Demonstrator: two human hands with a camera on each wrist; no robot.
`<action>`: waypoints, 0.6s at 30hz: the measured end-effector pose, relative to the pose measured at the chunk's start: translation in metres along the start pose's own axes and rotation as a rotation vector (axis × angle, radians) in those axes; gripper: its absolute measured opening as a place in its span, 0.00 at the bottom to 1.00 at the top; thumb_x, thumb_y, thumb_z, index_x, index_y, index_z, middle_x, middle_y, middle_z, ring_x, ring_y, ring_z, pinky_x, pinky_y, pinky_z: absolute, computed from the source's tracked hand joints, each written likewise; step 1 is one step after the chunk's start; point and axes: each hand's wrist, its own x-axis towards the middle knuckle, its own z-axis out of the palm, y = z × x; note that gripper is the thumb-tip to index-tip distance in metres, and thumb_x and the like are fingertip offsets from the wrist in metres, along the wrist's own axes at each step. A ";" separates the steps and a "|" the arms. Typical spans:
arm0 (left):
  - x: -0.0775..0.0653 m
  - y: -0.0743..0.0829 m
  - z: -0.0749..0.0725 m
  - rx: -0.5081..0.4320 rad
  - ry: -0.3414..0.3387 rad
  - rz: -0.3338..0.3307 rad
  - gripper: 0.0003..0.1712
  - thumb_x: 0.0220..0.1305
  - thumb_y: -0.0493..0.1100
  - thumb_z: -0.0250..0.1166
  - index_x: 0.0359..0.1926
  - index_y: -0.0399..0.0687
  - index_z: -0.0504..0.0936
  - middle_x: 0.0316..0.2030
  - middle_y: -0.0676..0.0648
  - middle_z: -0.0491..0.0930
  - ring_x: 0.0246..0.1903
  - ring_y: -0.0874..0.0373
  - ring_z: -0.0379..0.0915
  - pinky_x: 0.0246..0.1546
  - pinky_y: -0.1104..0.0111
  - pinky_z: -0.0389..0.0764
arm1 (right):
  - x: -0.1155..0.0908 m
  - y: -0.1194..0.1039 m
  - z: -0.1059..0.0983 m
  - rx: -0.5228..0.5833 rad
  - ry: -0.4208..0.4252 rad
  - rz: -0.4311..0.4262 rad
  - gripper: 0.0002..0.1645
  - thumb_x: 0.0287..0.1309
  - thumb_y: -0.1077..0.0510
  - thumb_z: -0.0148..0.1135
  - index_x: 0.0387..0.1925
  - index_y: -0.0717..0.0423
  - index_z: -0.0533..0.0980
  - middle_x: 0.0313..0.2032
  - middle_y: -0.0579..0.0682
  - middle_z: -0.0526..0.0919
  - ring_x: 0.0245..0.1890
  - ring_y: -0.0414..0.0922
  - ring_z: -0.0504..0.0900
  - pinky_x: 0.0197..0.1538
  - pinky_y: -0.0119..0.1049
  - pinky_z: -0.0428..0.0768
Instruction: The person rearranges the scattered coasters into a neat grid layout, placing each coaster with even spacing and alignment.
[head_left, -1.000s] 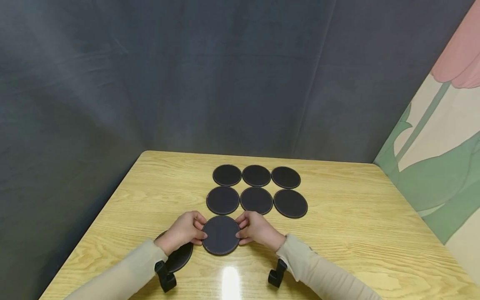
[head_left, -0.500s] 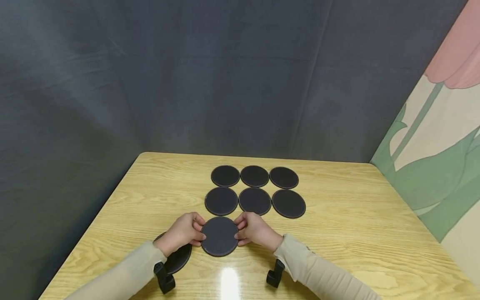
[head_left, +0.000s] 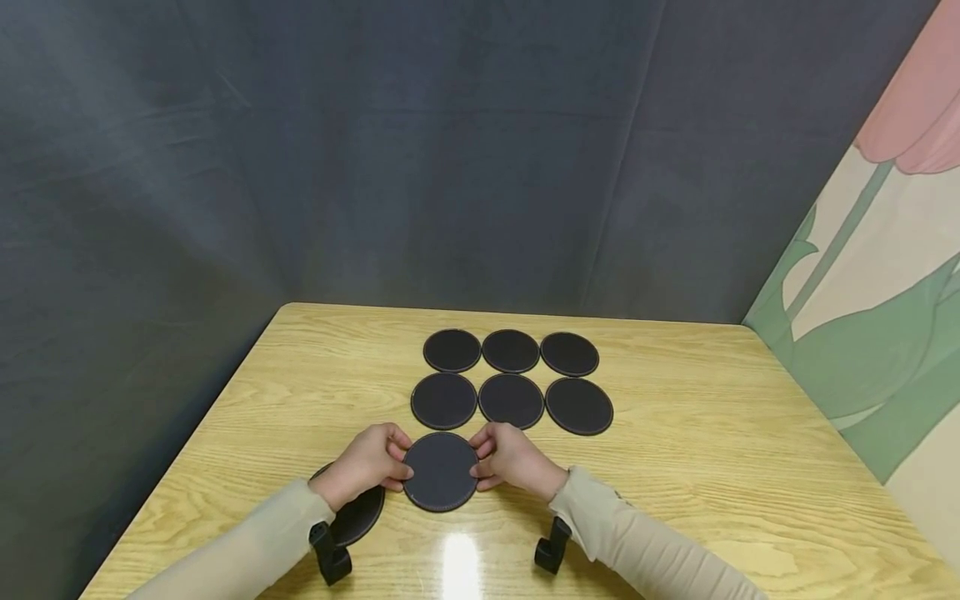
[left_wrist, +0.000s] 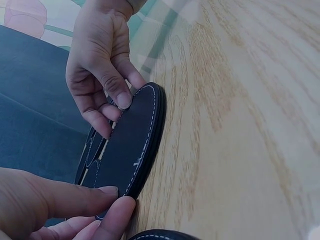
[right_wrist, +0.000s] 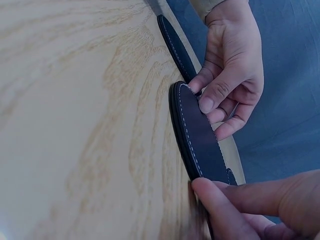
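Between the two hands, a round black coaster [head_left: 441,472] with pale edge stitching lies face up on the wooden table in the head view. My left hand [head_left: 369,460] pinches its left edge with thumb and fingers. Across from it, my right hand [head_left: 519,460] pinches the right edge the same way. From the left wrist, the coaster's rim [left_wrist: 159,115] looks thick and layered, like more than one disc stacked. The right wrist view shows the same layered rim [right_wrist: 177,120]. Another black coaster [head_left: 362,518] lies partly hidden beneath my left wrist.
Behind the hands, several matching coasters form two rows of three; one is the near middle coaster [head_left: 512,400], another the far right coaster [head_left: 570,354]. They lie on a light wooden table [head_left: 712,433]. A dark curtain [head_left: 450,167] hangs behind, with a flower-painted wall [head_left: 885,333] at right.
Only a slight shift of the head camera shows. Both hands keep their pinch on the coaster, which stays in the same place.
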 end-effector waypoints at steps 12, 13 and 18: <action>0.000 -0.001 0.001 -0.001 -0.001 -0.008 0.19 0.48 0.21 0.69 0.42 0.30 0.75 0.31 0.40 0.71 0.22 0.54 0.76 0.23 0.64 0.84 | 0.002 -0.003 0.002 -0.032 0.016 0.048 0.21 0.46 0.82 0.63 0.44 0.71 0.72 0.32 0.56 0.70 0.23 0.45 0.82 0.30 0.40 0.86; 0.001 -0.002 0.001 0.000 -0.002 -0.011 0.19 0.48 0.21 0.69 0.42 0.30 0.75 0.31 0.40 0.71 0.22 0.54 0.76 0.22 0.65 0.84 | 0.002 -0.003 0.002 -0.035 0.017 0.048 0.21 0.46 0.82 0.63 0.44 0.71 0.72 0.32 0.56 0.70 0.23 0.45 0.82 0.30 0.40 0.86; 0.003 -0.003 0.002 0.001 -0.007 -0.021 0.19 0.48 0.20 0.68 0.41 0.32 0.74 0.30 0.41 0.70 0.22 0.54 0.75 0.22 0.66 0.84 | 0.003 -0.002 0.002 -0.058 0.013 0.040 0.20 0.46 0.81 0.64 0.43 0.70 0.72 0.32 0.56 0.71 0.22 0.44 0.81 0.29 0.39 0.86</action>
